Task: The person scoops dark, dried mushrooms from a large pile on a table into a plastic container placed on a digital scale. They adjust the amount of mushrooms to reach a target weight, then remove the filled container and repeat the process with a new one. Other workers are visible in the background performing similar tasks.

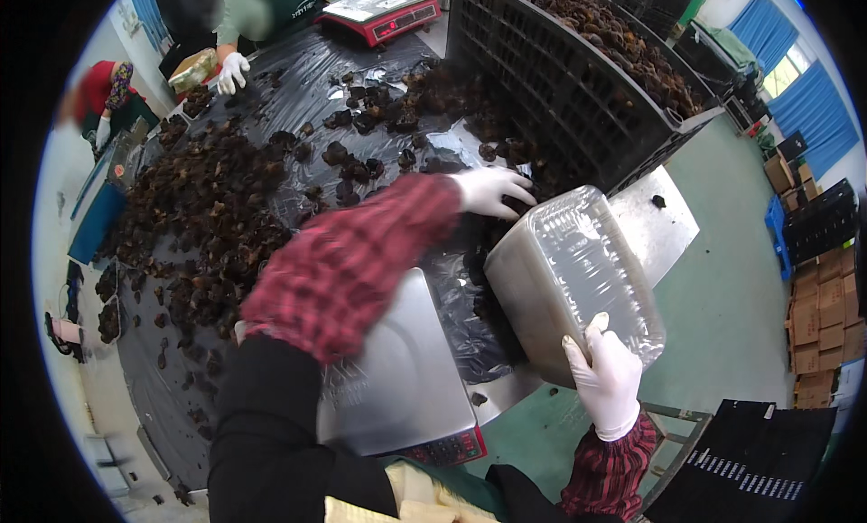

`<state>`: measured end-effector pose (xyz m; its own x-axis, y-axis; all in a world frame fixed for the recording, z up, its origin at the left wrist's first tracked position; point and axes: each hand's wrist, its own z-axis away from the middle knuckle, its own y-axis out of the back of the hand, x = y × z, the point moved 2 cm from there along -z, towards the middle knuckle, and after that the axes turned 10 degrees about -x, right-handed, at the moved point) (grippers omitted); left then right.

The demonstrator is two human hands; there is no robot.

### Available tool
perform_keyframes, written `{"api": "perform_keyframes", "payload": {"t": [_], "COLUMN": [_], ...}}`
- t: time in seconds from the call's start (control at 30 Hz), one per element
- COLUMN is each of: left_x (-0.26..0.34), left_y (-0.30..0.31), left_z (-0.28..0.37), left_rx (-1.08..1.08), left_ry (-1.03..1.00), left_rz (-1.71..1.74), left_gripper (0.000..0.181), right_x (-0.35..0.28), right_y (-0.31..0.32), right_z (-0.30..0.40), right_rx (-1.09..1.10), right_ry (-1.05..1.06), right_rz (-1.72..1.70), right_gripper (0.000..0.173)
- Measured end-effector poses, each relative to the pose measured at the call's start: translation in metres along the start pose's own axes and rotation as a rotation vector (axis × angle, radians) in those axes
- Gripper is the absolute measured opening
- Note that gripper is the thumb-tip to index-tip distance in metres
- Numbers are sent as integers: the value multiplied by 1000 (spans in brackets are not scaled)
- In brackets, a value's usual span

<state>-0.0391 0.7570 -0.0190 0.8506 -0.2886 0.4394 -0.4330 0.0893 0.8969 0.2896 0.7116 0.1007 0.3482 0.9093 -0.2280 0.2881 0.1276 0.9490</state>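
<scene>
My right hand (606, 374), in a white glove, grips the near end of a clear plastic tub (589, 259). The tub is tipped on its side, its ribbed base turned to the right. Across the scale from it reaches my left hand (493, 191), gloved too, fingers spread and bent beside the tub's far end. Dark brown dried pieces (484, 279), perhaps mushrooms, lie under and around those fingers; the fingertips are partly hidden among them. Below my left sleeve stands a scale with a steel pan (406, 374), its red front edge facing me.
A black slatted crate (555, 82) full of brown pieces stands at the back right. Dark pieces (210, 204) cover much of the black plastic sheet (298, 62). Beyond are a second red scale (379, 15) and a co-worker's gloved hand (234, 72). Cardboard boxes (819, 313) are stacked right.
</scene>
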Motion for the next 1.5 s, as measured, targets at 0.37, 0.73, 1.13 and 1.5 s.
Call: {"api": "perform_keyframes", "payload": {"t": [0.37,0.73,1.13,1.5], "left_x": [-11,84,-12,45], "left_y": [-1,-18,63,-19], "left_z": [185,471,522,579], "left_rx": [-54,69,304,-132], "left_ry": [184,1042,1132,1381], "left_rz": [-225,-43,-263,-16], "left_gripper": [23,31,58,68], "right_x": [-4,-3,4,8], "right_y": [3,-5,-7,-12], "right_z": [-2,4,4,9], "right_rx": [-8,73,-31,36], "right_ry": [-5,18,45,12], "right_rz": [-37,-124,-19,-33], "right_gripper": [42,20,25,13]}}
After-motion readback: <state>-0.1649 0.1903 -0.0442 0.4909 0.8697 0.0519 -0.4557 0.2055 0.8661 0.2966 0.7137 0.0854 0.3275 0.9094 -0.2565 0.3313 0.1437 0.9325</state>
